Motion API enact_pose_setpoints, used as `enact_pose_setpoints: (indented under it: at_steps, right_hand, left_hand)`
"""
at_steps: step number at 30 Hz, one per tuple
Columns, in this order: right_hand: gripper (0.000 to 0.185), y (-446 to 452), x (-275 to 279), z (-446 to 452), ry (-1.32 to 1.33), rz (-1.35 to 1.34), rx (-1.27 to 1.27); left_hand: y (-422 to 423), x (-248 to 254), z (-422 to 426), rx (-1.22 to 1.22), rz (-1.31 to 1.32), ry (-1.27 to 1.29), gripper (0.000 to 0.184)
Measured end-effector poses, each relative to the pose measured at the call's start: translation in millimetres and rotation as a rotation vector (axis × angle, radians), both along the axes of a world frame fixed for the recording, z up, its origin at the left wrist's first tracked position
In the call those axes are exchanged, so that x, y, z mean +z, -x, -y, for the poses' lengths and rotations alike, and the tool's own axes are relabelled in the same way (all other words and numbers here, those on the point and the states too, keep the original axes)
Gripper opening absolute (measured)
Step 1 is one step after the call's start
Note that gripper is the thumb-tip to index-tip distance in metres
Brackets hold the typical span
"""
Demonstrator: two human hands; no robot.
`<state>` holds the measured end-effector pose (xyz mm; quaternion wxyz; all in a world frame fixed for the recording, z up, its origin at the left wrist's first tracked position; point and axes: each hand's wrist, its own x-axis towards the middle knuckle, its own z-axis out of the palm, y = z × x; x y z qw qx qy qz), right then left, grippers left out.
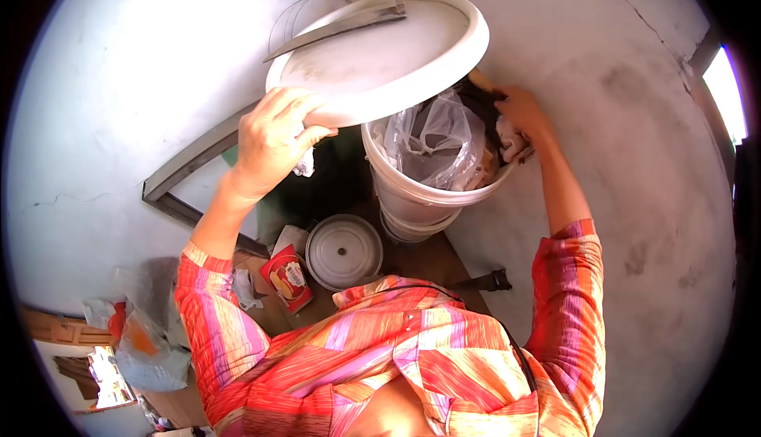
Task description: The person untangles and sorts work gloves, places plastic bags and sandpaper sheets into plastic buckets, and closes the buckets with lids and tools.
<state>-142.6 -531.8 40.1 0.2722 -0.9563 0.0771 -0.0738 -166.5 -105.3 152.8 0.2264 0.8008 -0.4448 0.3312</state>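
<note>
My left hand (273, 140) grips the near left rim of a round white bucket lid (372, 57), raised and tilted. A bit of white material shows below that palm. Across the lid lies a long flat grey metal strip (337, 31) with a short upright end. Below it stands a white bucket (428, 207), with a clear plastic bag (440, 140) and dark and pale things in its mouth. My right hand (523, 112) is at the bucket's far right rim, fingers curled by a dark item with a tan end (481, 81); what they hold is unclear.
A round grey metal lid (343, 251) and a red packet (287, 278) lie below the bucket. A wooden frame (202, 148) leans at the left. Plastic bags (151, 350) sit at lower left. The wall (634, 199) rises close on the right.
</note>
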Motion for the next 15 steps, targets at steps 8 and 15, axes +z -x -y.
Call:
enact_pose_setpoints:
  at_steps: [8,15]
  right_hand:
    - [0.027,21,-17,-20,0.247,0.108,-0.242]
    - [0.033,-2,-28,11,0.076,0.100,-0.214]
  left_hand:
    - [6,-23,29,-0.109,0.007,-0.069,0.037]
    - [1,-35,43,-0.185,-0.034,-0.031,0.037]
